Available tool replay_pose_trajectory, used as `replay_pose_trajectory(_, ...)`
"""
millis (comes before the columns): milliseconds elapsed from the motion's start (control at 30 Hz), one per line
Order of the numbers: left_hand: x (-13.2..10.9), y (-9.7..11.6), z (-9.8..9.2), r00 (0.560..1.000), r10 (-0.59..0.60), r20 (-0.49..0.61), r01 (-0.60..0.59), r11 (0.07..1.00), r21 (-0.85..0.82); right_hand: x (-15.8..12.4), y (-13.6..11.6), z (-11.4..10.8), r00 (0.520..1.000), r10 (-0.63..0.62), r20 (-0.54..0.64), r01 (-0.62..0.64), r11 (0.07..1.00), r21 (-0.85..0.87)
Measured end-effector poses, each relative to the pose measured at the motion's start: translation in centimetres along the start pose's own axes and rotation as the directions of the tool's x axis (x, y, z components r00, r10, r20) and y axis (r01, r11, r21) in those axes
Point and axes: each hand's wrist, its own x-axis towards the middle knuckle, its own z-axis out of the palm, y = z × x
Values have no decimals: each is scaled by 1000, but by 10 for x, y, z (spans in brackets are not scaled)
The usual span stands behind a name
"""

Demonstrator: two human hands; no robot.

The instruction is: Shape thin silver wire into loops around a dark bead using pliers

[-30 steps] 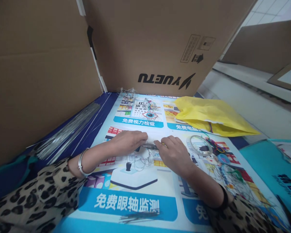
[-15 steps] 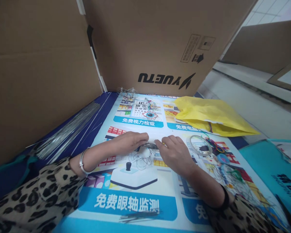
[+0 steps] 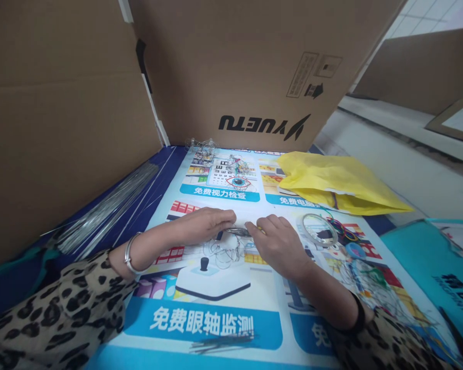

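My left hand (image 3: pixel 206 226) is closed, its fingertips pinching thin wire (image 3: pixel 226 252) whose loose loops hang over the printed sheet. Opposite it, my right hand (image 3: pixel 280 245) wraps round what look like pliers, with a bit of yellow showing by the thumb. The grey metal jaws of the pliers (image 3: pixel 239 232) lie between the two hands, close to the left fingertips. Exactly where jaws and wire meet is too small to make out.
Straight wires (image 3: pixel 111 205) lie in a bundle at left; short dark wires (image 3: pixel 224 343) rest in front. A tape-like ring (image 3: pixel 319 229), coloured wire tangles (image 3: pixel 370 277) and a yellow bag (image 3: pixel 332 180) are at right. Cardboard walls (image 3: pixel 231 67) stand behind.
Both hands hold nearly the same place and grip. The view has shifted very slightly; nothing else visibly moved.
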Motion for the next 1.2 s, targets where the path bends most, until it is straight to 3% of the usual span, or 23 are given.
replay_pose_trajectory(300,1,-1,4,1000,-6,-25,11,978,208,6,-5,-22,996,-72,51,78,990,-120)
replay_pose_trajectory(533,2,-2,10,998,17,-62,8,921,390,17,-21,-39,996,-19,92,31,990,-140)
replay_pose_trajectory(733,3,1,11,997,-19,-79,50,909,413,22,-28,-48,988,55,141,-32,986,-163)
replay_pose_trajectory(1200,5,-2,6,992,50,-112,-9,939,343,16,-19,-37,991,-3,136,24,988,-151)
